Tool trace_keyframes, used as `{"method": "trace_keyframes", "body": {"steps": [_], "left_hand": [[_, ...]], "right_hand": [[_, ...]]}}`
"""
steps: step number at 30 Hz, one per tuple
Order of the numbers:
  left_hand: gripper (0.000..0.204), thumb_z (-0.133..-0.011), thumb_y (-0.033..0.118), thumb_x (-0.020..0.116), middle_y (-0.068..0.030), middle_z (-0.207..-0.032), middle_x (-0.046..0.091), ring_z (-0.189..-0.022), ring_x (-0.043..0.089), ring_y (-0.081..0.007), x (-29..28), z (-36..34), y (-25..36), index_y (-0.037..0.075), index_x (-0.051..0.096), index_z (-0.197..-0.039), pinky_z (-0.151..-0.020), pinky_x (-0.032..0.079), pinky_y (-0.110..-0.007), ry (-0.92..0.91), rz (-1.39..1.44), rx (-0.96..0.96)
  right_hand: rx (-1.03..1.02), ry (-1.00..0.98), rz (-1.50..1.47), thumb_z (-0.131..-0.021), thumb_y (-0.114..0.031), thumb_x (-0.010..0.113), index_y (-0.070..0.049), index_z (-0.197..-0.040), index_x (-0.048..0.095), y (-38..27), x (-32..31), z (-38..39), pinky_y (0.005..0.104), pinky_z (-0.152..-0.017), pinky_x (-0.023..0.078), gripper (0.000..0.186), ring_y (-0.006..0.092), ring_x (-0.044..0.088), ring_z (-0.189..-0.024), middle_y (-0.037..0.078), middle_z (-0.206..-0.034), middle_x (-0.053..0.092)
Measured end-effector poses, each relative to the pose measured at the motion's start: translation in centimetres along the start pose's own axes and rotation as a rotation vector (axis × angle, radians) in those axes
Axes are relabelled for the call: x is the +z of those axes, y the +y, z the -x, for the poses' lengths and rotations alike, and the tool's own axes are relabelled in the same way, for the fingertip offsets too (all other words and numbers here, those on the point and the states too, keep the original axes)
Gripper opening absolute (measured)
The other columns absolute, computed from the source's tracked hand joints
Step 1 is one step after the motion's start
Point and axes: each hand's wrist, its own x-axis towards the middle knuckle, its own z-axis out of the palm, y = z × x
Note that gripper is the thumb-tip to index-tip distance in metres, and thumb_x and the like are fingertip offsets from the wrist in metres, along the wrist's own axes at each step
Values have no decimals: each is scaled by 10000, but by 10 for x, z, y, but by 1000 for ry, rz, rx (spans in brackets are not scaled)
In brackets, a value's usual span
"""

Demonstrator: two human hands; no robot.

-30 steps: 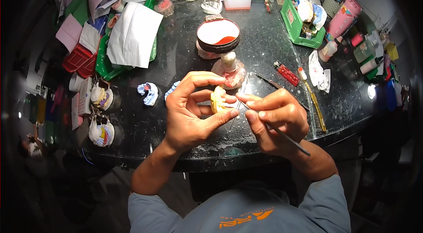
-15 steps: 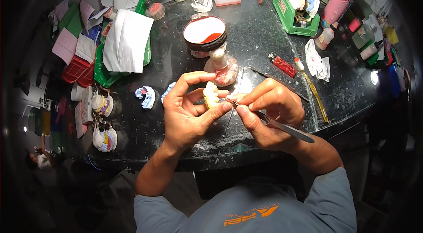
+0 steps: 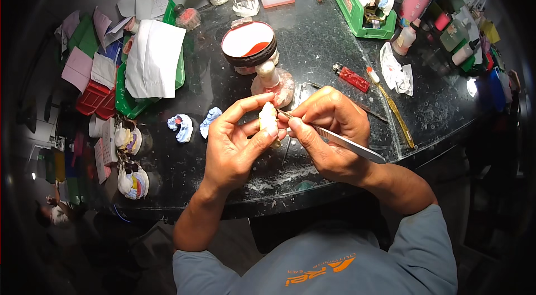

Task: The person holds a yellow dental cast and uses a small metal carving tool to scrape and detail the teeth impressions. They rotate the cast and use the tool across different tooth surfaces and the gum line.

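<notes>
My left hand point(image 3: 231, 144) is closed around a pale yellow dental cast point(image 3: 268, 119), its thumb and fingers pinching the piece. Between the fingers of my right hand point(image 3: 335, 136) lies a metal scalpel-like carving knife point(image 3: 349, 145), its handle slanting down to the right. The knife's tip meets or nearly meets the cast's right side; the exact contact is too small to make out. Just left of my left hand, two blue-and-white dental casts point(image 3: 181, 128) point(image 3: 210, 122) stand on the black bench. Beyond my hands is a spirit burner point(image 3: 273, 85) with a whitish, reddish-stained base.
Behind the burner stands a round dish of red wax point(image 3: 249, 44). A red lighter point(image 3: 353, 78), a yellow-handled brush point(image 3: 397, 116) and crumpled tissue point(image 3: 396, 70) lie to the right. Articulated casts point(image 3: 133, 180) sit at left; green bins point(image 3: 365, 13) hold more models and papers.
The cast has been turned in my left hand, and the knife tip has moved up along it. My right hand has shifted slightly left and up; the whole view has also shifted a little.
</notes>
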Motion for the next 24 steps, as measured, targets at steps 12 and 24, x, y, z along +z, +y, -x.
{"method": "trace_keyframes", "body": {"steps": [12,24], "left_hand": [[493,-856,-156,766,-165,-1251,626,-1169,690,-259,-2,2,-20,-28,504,-1253,-1010,621,-365,83,-207,331],[431,-896,-104,759,-219,-1244,675,-1147,710,-265,0,0,-25,-25,498,-1230,-1016,608,-368,98,-238,387]], "right_hand": [[-175,21,163,-840,46,787,-14,-940,655,-9,-6,-5,358,-765,592,176,254,750,-855,140,-886,721],[-260,-28,228,-835,37,837,-12,-1023,723,-5,-11,-9,335,-793,603,226,235,747,-917,142,-977,739]]}}
